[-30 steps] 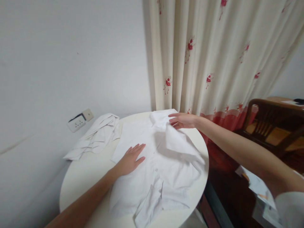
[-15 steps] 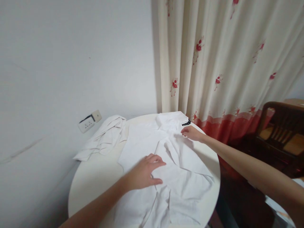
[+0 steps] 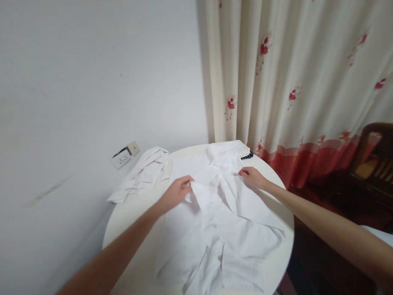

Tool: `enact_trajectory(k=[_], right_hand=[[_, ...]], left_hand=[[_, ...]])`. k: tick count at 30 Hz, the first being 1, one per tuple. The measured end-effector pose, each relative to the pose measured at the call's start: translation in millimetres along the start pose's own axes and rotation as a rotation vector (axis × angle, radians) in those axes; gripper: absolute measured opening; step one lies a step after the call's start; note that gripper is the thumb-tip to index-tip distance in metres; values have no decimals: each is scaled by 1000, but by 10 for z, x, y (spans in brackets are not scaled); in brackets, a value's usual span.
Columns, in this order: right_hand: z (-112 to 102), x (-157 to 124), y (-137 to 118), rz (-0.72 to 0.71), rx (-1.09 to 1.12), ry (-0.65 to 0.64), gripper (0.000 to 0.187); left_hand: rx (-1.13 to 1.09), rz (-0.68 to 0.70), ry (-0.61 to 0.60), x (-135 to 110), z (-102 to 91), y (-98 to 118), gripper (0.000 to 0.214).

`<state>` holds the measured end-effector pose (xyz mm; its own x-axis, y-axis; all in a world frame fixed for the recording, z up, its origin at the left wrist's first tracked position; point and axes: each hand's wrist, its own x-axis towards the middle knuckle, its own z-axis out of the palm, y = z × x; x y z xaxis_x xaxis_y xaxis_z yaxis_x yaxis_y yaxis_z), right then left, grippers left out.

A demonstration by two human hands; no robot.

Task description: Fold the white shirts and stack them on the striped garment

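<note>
Where the white shirt [image 3: 245, 231] spans centre to lower frame, my left hand [image 3: 178, 191] pinches its raised edge [image 3: 199, 194]; my right hand [image 3: 253, 178] pinches cloth farther right.

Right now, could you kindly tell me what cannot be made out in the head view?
Head view:
Black item: full shape; the white garment seems to cover part.
White garment: near end, cut off by the bottom edge.
Chair: right side, cut off by the right edge.
Left hand: palm, hidden by its back.
</note>
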<state>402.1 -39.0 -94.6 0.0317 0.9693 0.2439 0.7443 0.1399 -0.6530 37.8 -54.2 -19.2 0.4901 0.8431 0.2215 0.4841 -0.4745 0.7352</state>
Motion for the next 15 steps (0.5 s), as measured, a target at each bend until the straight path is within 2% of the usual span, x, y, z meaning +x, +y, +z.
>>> enact_trajectory(k=[2, 3, 4, 6, 8, 11, 15], right_hand=[[-19, -23, -10, -21, -36, -10, 25], [-24, -35, -16, -26, -51, -17, 26], [-25, -46, -22, -26, -60, -26, 27], [-10, -67, -29, -11, -80, -39, 27], [17, -86, -28, 27, -120, -44, 25], [55, -109, -10, 90, -200, -44, 24], [43, -129, 57, 111, -250, -56, 23]], left_hand=[[-296, -156, 230, 299, -284, -172, 24], [-417, -251, 297, 444, -411, -276, 27], [-483, -337, 352, 571, -518, -384, 27], [-490, -415, 367, 751, -652, -598, 28], [-441, -468, 337, 821, -681, -788, 31], [-349, -511, 326, 809, -611, -1011, 40], [-244, -460, 340, 841, -560, -1196, 41]])
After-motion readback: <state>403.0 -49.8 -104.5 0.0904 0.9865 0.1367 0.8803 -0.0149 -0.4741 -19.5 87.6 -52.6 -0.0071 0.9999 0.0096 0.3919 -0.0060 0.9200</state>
